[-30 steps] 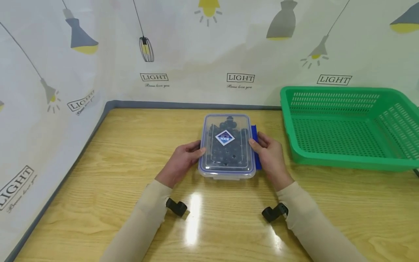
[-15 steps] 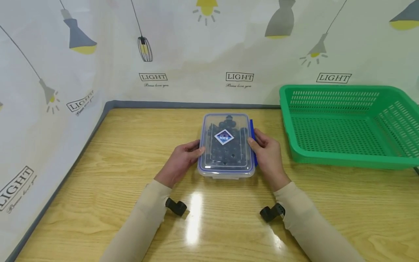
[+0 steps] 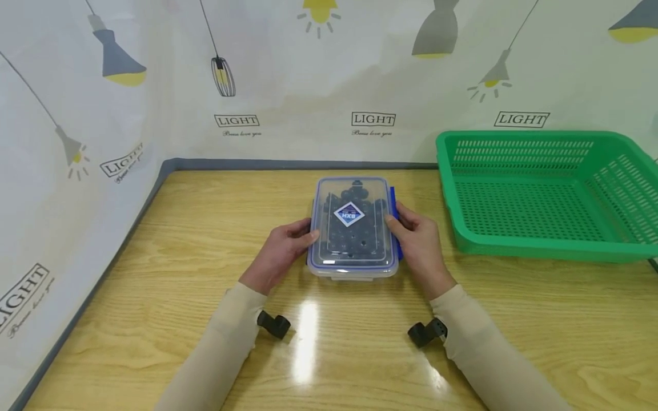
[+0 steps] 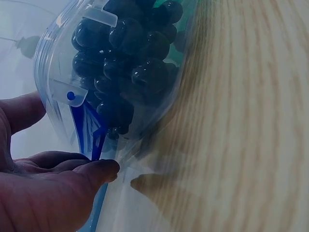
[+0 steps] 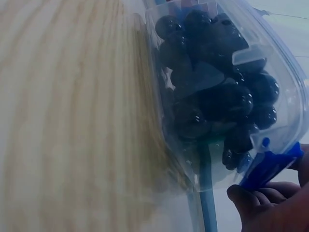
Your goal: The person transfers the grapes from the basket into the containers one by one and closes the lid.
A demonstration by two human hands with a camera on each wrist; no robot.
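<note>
A clear plastic food container [image 3: 329,194] with a blue seal line and a diamond-shaped sticker sits on the table, its lid on. Dark grapes [image 4: 140,63] fill it, seen through its walls. My left hand [image 3: 283,251] grips the left side, thumb on the lid rim, fingertips at a blue side latch [image 4: 89,128] that hangs angled from the wall. On the opposite side my right hand [image 3: 421,245] has its thumb on the lid rim. Its fingers hold the other blue latch [image 5: 268,169], which tilts outward. The head view hides most fingertips under the latches.
A green perforated basket [image 3: 540,248] stands on the wooden table [image 3: 154,297] to the right, near the back wall. A printed backdrop [image 3: 308,68] rises behind the table and along its left. Each wrist wears a small black camera [image 3: 275,325].
My right hand has moved slightly inward, and the right latch has swung in toward the container's wall. The left hand keeps its grip. The head view has shifted a little.
</note>
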